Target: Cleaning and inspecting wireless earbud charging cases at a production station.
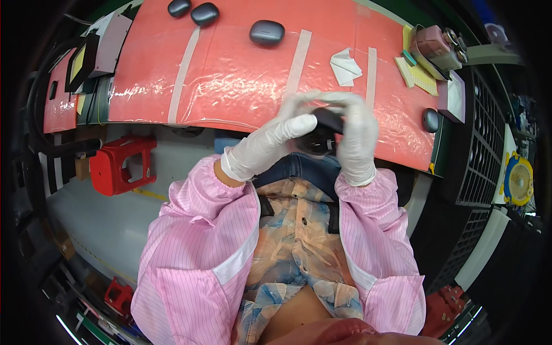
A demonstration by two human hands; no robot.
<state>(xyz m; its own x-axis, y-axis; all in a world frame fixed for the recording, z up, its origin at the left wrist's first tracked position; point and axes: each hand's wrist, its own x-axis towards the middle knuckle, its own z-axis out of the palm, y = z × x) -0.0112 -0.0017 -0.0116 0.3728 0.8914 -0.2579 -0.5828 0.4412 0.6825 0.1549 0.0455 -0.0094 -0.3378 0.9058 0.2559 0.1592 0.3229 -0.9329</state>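
Note:
My left hand (pixel 264 144) and my right hand (pixel 357 135), both in white gloves, hold a glossy black earbud case (pixel 317 141) between them over the table's near edge. Its lid appears raised. The left thumb lies across the case's left side, and the right fingers wrap its right side. Gloved fingers hide part of the case, and its inside is hard to make out. Similar dark rounded cases lie shut on the red table mat (pixel 241 63): one case (pixel 267 33) beyond my hands, a pair at the far left, and another case (pixel 430 120) at the right edge.
A crumpled white cloth (pixel 345 66) lies beyond my right hand. Bottles (pixel 434 43), yellow pads and a tissue box (pixel 452 96) crowd the right end. Pale tape strips cross the mat. A boxy device (pixel 99 46) stands at the left; a red stool (pixel 122 165) is below it.

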